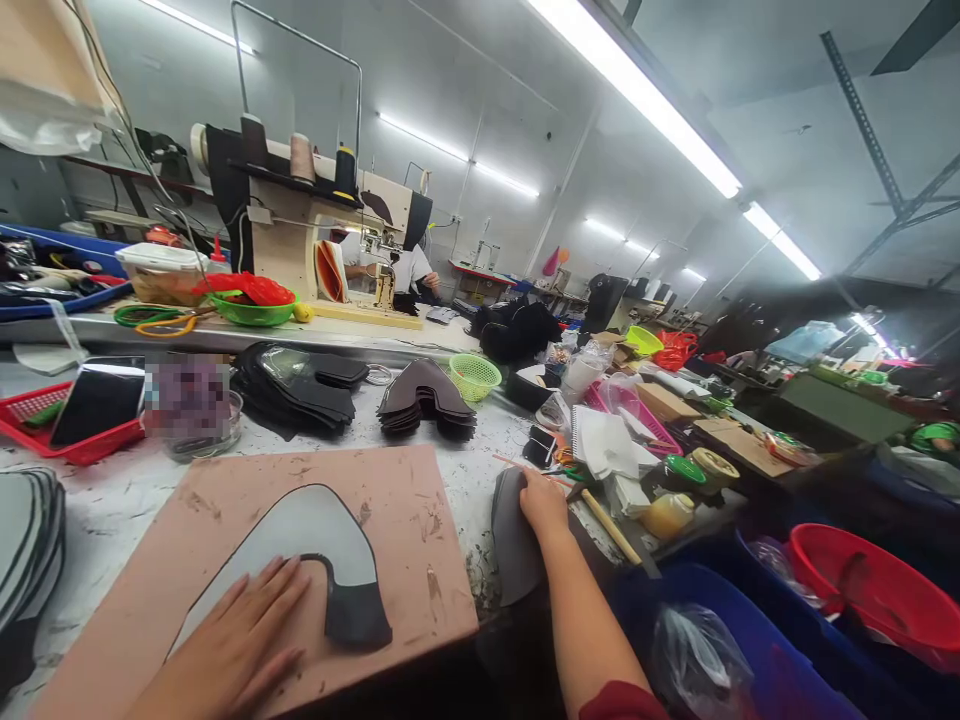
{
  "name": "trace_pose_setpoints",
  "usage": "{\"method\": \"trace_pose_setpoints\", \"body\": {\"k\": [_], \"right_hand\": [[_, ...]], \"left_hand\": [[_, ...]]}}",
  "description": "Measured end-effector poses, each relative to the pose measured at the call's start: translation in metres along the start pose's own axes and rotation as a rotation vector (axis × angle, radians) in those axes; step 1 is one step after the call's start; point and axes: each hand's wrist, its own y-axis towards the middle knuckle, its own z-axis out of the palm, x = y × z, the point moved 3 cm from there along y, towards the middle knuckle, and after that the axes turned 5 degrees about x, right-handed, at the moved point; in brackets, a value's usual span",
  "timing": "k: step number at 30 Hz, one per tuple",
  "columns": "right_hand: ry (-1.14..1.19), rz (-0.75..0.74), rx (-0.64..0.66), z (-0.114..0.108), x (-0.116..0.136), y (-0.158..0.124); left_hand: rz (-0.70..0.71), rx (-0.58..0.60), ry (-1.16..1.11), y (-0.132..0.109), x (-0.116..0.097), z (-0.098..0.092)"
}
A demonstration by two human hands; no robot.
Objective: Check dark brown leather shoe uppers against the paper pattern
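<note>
On a pink board [420, 500] lies a curved, light-grey shoe-upper piece [307, 515] with a black end and a dark inner edge. My left hand [240, 625] rests flat on it, fingers stretched out. Farther right, my right hand [546, 505] has its fingers bent over the upper edge of a dark-grey curved piece [514, 555]; its thumb is hidden. Beside that hand are a thin orange strip [510, 461] and a tool with a teal handle [571, 474]. A wooden-handled tool [611, 525] lies farther right.
Stacks of dark cut pieces [427, 400] stand behind the board, more pieces [30, 570] at left. A red basket [112, 440] is at far left. A sewing machine [281, 230] stands behind, a person [412, 265] beyond it. Blue bins [697, 590] lie at right.
</note>
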Motion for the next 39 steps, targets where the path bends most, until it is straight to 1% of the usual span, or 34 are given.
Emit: {"method": "trace_pose_setpoints", "body": {"k": [5,9,13,16,18,19,21,23,25,26,27,29,31,33,34,35,36,38,39], "right_hand": [[-0.028,0.038,-0.081,-0.005,0.004,-0.004],[-0.044,0.058,-0.126,-0.008,0.007,-0.007],[-0.066,0.058,-0.134,-0.014,0.006,-0.011],[-0.078,0.008,-0.103,-0.028,0.011,-0.024],[-0.077,-0.074,-0.007,-0.041,0.023,-0.043],[-0.066,-0.135,0.07,-0.049,0.031,-0.056],[0.039,-0.319,0.206,-0.07,0.052,-0.087],[0.248,-0.586,0.3,-0.095,0.077,-0.12],[0.452,-0.822,0.367,-0.115,0.1,-0.144],[0.549,-0.899,0.386,-0.122,0.11,-0.15],[0.65,-0.941,0.39,-0.125,0.119,-0.152],[0.908,-0.929,0.398,-0.119,0.137,-0.142],[1.217,-0.858,0.492,-0.098,0.154,-0.126],[1.454,-0.786,0.661,-0.067,0.174,-0.114],[1.502,-0.739,0.728,-0.051,0.183,-0.112],[1.496,-0.68,0.763,-0.035,0.192,-0.111],[1.451,-0.623,0.764,-0.021,0.199,-0.112],[1.3,-0.568,0.694,-0.001,0.21,-0.117],[1.219,-0.582,0.65,0.005,0.214,-0.119]], "left_hand": [[-0.035,0.02,0.003,0.001,-0.003,-0.001],[-0.065,0.062,-0.005,0.0,-0.007,-0.002],[-0.1,0.087,-0.008,-0.001,-0.012,0.004],[-0.146,0.038,-0.033,-0.004,-0.015,0.009],[-0.173,0.002,-0.077,-0.005,-0.019,0.009],[-0.167,-0.004,-0.117,-0.005,-0.022,0.006],[-0.106,0.017,-0.245,-0.004,-0.032,-0.004],[-0.04,0.063,-0.428,0.001,-0.044,-0.023],[-0.034,0.117,-0.644,0.009,-0.056,-0.049],[-0.044,0.136,-0.755,0.013,-0.06,-0.062],[-0.051,0.152,-0.872,0.017,-0.063,-0.075],[-0.088,0.198,-1.155,0.024,-0.064,-0.094],[-0.201,0.186,-1.442,0.026,-0.055,-0.102],[-0.366,0.114,-1.638,0.023,-0.038,-0.097],[-0.445,0.082,-1.682,0.019,-0.029,-0.091],[-0.522,0.072,-1.692,0.014,-0.02,-0.082],[-0.588,0.074,-1.668,0.009,-0.012,-0.072],[-0.685,0.054,-1.534,0.0,0.002,-0.055],[-0.712,0.014,-1.431,-0.003,0.009,-0.048]]}}
